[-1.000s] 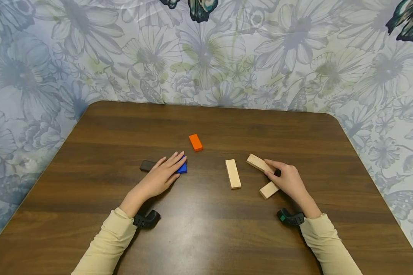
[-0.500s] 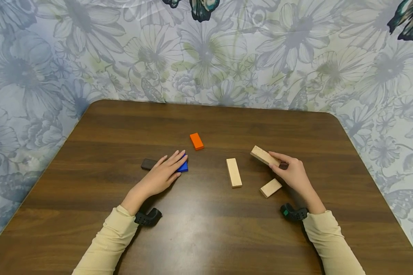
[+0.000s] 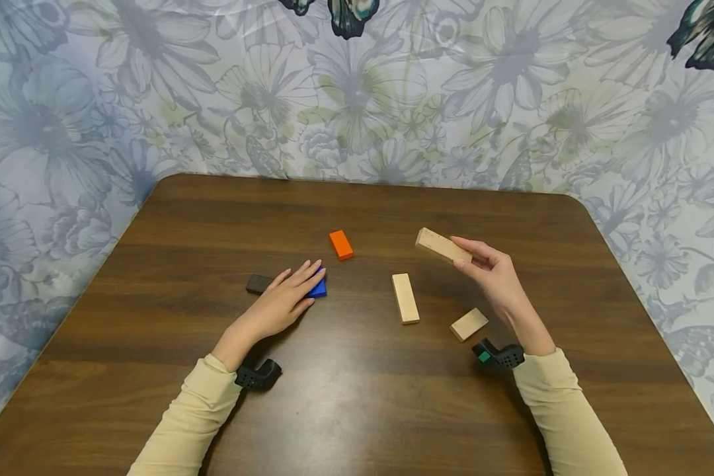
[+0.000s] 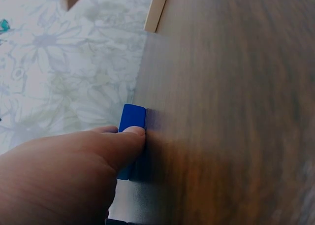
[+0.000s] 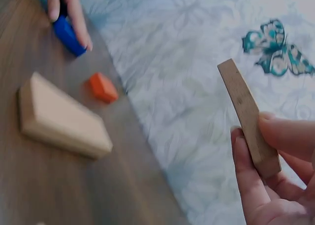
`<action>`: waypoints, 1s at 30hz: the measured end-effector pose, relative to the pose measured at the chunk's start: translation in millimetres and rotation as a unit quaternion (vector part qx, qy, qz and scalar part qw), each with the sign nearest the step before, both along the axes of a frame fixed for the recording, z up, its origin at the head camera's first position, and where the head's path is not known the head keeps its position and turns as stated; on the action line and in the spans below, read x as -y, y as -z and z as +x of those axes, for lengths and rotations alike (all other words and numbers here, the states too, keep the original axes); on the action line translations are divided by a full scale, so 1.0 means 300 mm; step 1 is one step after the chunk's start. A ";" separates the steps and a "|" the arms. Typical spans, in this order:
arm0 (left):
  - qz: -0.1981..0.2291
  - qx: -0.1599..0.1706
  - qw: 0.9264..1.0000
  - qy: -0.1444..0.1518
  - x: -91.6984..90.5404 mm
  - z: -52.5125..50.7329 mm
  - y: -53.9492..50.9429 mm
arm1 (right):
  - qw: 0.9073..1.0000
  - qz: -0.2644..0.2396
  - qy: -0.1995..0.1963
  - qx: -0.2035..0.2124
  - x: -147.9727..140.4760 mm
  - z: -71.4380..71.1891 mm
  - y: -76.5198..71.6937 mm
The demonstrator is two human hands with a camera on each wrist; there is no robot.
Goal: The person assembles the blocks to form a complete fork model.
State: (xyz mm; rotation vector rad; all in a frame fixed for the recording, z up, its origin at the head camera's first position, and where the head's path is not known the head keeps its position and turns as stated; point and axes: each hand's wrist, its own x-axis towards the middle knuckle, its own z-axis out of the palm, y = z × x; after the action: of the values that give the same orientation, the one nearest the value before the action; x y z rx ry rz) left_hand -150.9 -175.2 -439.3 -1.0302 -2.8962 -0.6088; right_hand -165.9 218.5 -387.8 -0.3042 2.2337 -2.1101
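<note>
The right hand (image 3: 495,277) pinches one end of a pale wooden block (image 3: 443,244) and holds it above the table; the right wrist view shows this block (image 5: 242,104) between thumb and fingers. The left hand (image 3: 276,309) lies with nearly straight fingers over a blue block (image 3: 318,288) and touches the near end of a dark block (image 3: 258,284). In the left wrist view the thumb rests on the blue block (image 4: 133,117). A second pale block (image 3: 406,299) lies between the hands, and a third (image 3: 469,324) lies below the right hand.
An orange block (image 3: 341,244) lies on the brown table (image 3: 345,410) beyond the blue one. The table's far edge meets a flower-patterned wall covering (image 3: 357,106). A black band (image 3: 258,375) sits at the left wrist, another (image 3: 498,354) at the right.
The right hand has lifted its pale block off the table and carried it away from the body, ending slightly to the left. The left hand has stayed in place.
</note>
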 end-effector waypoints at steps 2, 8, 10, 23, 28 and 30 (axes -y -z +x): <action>0.000 0.001 1.000 0.000 0.001 -0.001 0.002 | 1.000 -0.024 -0.012 -0.004 0.023 -0.008 -0.017; 0.004 0.005 1.000 0.000 0.003 -0.002 0.003 | 0.993 -0.096 -0.063 -0.001 0.098 -0.032 -0.062; 0.005 0.005 1.000 0.000 0.004 -0.002 0.006 | 0.991 -0.108 -0.077 0.003 0.126 -0.040 -0.071; 0.001 0.000 1.000 0.001 -0.003 -0.001 0.005 | 0.983 -0.129 -0.094 0.088 0.243 -0.055 -0.025; 0.000 0.001 1.000 -0.003 0.000 -0.001 0.005 | 0.987 -0.077 -0.096 0.104 0.288 -0.048 0.012; 0.000 0.003 1.000 -0.004 0.001 0.000 0.004 | 0.988 -0.054 -0.094 0.108 0.309 -0.047 0.027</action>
State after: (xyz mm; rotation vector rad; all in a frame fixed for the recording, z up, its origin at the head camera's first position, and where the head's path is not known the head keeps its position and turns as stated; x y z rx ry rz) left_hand -150.9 -175.5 -440.7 -1.0189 -2.9032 -0.6131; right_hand -180.0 125.7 -396.0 -0.2649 1.8986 -2.0593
